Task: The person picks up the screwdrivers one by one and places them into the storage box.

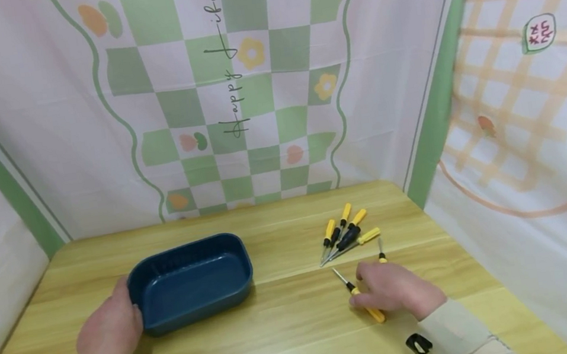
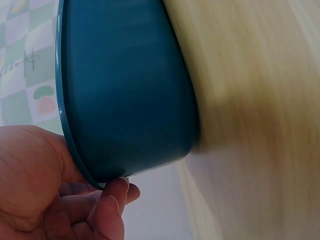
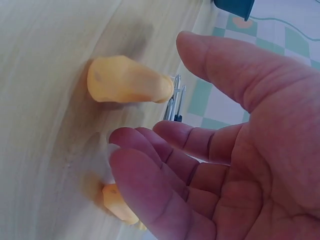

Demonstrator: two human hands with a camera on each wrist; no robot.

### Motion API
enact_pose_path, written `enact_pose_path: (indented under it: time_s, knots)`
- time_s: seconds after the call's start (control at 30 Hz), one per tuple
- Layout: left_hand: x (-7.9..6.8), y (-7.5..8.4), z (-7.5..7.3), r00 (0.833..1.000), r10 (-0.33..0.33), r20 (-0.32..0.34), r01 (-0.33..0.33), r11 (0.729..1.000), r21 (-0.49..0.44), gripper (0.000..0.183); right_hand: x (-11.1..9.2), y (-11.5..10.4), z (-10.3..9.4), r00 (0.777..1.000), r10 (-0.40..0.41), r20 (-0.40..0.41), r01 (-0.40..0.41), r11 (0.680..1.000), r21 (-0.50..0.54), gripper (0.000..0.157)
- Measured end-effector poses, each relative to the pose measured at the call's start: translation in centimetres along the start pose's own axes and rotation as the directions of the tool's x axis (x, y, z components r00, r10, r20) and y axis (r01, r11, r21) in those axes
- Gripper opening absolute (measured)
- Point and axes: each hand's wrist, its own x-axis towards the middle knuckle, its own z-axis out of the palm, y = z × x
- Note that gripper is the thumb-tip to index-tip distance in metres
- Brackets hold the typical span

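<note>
My left hand (image 1: pixel 108 337) grips the left end of a dark blue rectangular basin (image 1: pixel 197 317). In the left wrist view its fingertips hold the rim of the basin (image 2: pixel 120 90). My right hand (image 1: pixel 391 285) hovers over a screwdriver (image 1: pixel 375 313) with a yellow handle, black collar and metal shaft. The right wrist view shows thumb and fingers spread apart beside that yellow handle (image 3: pixel 127 80), with nothing in the palm. A second screwdriver (image 1: pixel 382 257) lies just beyond the right hand, its handle partly hidden by it.
Behind the right hand, several yellow and black screwdrivers (image 1: pixel 347 234) lie in a loose fan on the wooden table (image 1: pixel 293 331). A checkered cloth (image 1: pixel 252 103) hangs along the back edge, with more cloth on both sides.
</note>
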Motion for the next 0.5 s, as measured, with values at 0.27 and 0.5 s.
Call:
enact_pose_path:
  time_s: [0.27,0.5]
  knots:
    - [-0.06,0.27,0.16,0.999,0.025,-0.022,-0.025,0.999,0.023,0.061,-0.07,-0.17,0.32,1.0,-0.002,0.004,0.002,1.0,0.03,0.048]
    - [0.03,0.35,0.17,0.999,0.032,-0.01,-0.032,0.999,0.018,0.061,0.01,-0.14,0.49,0.999,0.017,0.03,-0.019,0.998,0.066,0.052]
